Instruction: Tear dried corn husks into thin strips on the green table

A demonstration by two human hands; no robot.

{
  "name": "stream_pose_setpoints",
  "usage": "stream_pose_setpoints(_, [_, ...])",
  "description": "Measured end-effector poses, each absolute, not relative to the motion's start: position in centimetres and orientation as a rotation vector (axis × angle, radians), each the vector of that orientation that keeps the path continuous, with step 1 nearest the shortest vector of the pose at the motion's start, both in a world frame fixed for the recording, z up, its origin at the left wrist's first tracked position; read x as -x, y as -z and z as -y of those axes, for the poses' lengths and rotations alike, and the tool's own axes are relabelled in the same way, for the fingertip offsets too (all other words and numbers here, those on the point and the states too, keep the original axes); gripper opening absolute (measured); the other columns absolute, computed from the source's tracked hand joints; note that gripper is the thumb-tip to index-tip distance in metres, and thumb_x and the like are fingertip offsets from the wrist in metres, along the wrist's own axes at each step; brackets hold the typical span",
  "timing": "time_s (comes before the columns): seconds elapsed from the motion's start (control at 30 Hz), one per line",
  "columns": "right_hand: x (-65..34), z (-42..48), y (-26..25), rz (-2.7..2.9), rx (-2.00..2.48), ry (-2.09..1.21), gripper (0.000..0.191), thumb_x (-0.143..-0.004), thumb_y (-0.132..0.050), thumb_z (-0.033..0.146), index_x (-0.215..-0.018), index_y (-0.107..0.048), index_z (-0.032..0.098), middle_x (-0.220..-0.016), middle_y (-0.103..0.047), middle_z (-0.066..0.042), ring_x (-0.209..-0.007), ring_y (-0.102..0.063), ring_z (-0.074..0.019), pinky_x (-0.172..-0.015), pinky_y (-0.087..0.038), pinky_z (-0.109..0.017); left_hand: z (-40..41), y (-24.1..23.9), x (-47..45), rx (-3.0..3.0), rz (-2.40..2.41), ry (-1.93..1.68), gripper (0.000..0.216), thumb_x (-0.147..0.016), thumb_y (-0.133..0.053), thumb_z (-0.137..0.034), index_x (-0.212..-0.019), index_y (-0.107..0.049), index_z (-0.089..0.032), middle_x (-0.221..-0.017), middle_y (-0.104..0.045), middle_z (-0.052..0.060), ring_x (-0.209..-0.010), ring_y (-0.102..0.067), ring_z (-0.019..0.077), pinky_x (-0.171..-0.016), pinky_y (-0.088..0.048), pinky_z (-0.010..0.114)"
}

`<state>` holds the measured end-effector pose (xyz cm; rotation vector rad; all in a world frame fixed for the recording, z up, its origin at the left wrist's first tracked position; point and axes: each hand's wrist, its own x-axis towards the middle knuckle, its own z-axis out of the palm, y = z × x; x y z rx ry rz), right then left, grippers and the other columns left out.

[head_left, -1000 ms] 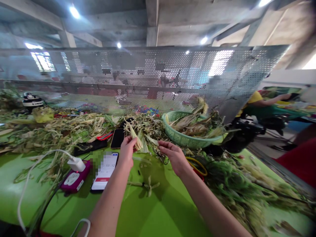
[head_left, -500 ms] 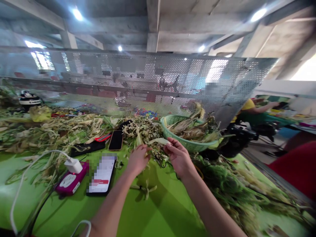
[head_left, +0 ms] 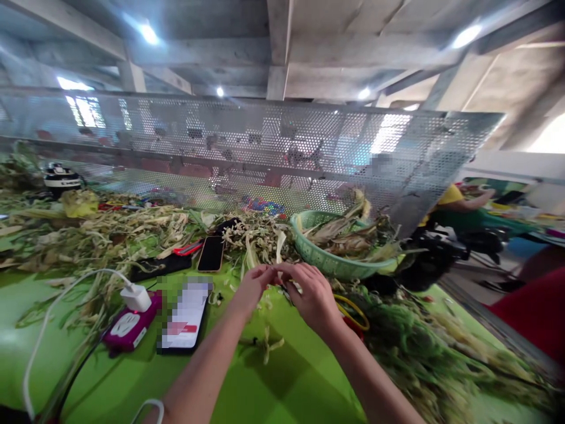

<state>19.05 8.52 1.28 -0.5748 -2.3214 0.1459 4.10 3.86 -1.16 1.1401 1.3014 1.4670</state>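
Observation:
My left hand [head_left: 253, 284] and my right hand [head_left: 311, 292] meet above the middle of the green table [head_left: 304, 383], fingertips pinched together. A pale strip of corn husk [head_left: 280, 244] rises upright from between the fingers; its lower end is hidden by them. Behind the hands lies a pile of small knotted husk pieces [head_left: 245, 235], with another pale husk leaf [head_left: 251, 253] close to my left fingers. Nearer to me, a small knotted husk piece [head_left: 267, 344] lies on the table below the hands.
A green basket [head_left: 339, 265] of dry husks stands behind my right hand. At left are a lit phone [head_left: 188, 312], a dark phone [head_left: 211, 254], red-handled scissors [head_left: 188, 248], a purple power strip [head_left: 132, 324] and heaped husks [head_left: 132, 229]. Green fibres [head_left: 415, 330] lie at right, beyond a yellow ring [head_left: 359, 312].
My hands have come together. My right hand has turned over and moved in toward the left, and the husk strip, which lay sideways, now points upward.

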Motion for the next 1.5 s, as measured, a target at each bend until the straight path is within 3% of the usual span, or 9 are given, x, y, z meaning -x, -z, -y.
stream_pose_setpoints(0.2, [-18.7,-8.4,-1.0,2.352,0.566,-0.203,0.039,-0.081,-0.055,0.01,-0.115,-0.06,0.027,-0.093,-0.068,-0.004,-0.087,-0.057,-0.0223,-0.079,-0.042,-0.035,-4.1,1.4,-4.0,-1.011,-1.213,-1.482,0.027,-0.067,-0.065,-0.043,-0.076,-0.067,-0.017,-0.073,-0.065,0.0,-0.071,-0.054,0.0146,-0.07,-0.036,0.027])
stream_pose_setpoints(0.43, [-18.9,-9.5,-0.8,2.106,0.568,-0.592,0.02,-0.076,-0.066,0.022,-0.095,-0.068,0.026,-0.092,-0.065,-0.006,-0.087,-0.058,-0.023,-0.079,-0.047,-0.035,-4.6,1.9,-3.7,-0.871,-1.263,-1.51,0.024,-0.061,-0.071,-0.039,-0.068,-0.065,-0.017,-0.065,-0.063,0.0,-0.067,-0.055,0.0149,-0.068,-0.035,0.027])
stream_pose_setpoints(0.67, [-18.8,-9.8,-0.5,2.157,0.534,-0.614,0.005,-0.078,-0.067,0.026,-0.082,-0.07,0.025,-0.085,-0.063,-0.005,-0.085,-0.059,-0.0216,-0.079,-0.047,-0.034,-4.4,1.8,-3.9,-0.901,-1.26,-1.479,0.029,-0.06,-0.071,-0.043,-0.067,-0.065,-0.016,-0.063,-0.06,0.0,-0.063,-0.05,0.0129,-0.065,-0.033,0.026])
stream_pose_setpoints(0.87, [-18.8,-10.1,0.2,2.113,0.596,-0.68,0.006,-0.078,-0.065,0.027,-0.076,-0.068,0.022,-0.08,-0.064,-0.004,-0.078,-0.059,-0.0199,-0.074,-0.047,-0.033,-4.3,1.7,-4.1,-0.938,-1.239,-1.482,0.026,-0.063,-0.07,-0.04,-0.07,-0.067,-0.016,-0.066,-0.062,0.001,-0.065,-0.051,0.0131,-0.065,-0.034,0.025])
stream_pose_setpoints(1.2, [-18.2,-10.3,1.0,1.828,0.79,-1.08,0.015,-0.065,-0.069,0.025,-0.075,-0.058,0.02,-0.066,-0.061,0.001,-0.062,-0.055,-0.0147,-0.059,-0.045,-0.026,-4.1,1.3,-4.5,-0.955,-1.158,-1.492,0.023,-0.069,-0.068,-0.036,-0.073,-0.07,-0.014,-0.071,-0.066,0.006,-0.07,-0.057,0.0166,-0.074,-0.041,0.029])
stream_pose_setpoints(1.33, [-18.3,-10.2,0.8,1.831,0.816,-0.989,0.02,-0.062,-0.071,0.024,-0.071,-0.053,0.02,-0.062,-0.056,0.003,-0.058,-0.05,-0.0131,-0.055,-0.041,-0.024,-4.3,1.7,-4.5,-0.964,-1.098,-1.5,0.026,-0.062,-0.075,-0.032,-0.076,-0.071,-0.011,-0.073,-0.068,0.006,-0.071,-0.057,0.0169,-0.076,-0.042,0.029])
stream_pose_setpoints(1.5, [-18.4,-10.1,0.8,1.948,0.703,-0.999,0.008,-0.07,-0.067,0.024,-0.071,-0.061,0.019,-0.066,-0.059,0.001,-0.064,-0.054,-0.0145,-0.062,-0.045,-0.026,-4.7,2.1,-4.2,-0.804,-1.112,-1.498,0.025,-0.055,-0.078,-0.033,-0.068,-0.069,-0.013,-0.063,-0.064,0.002,-0.061,-0.054,0.0115,-0.071,-0.041,0.027])
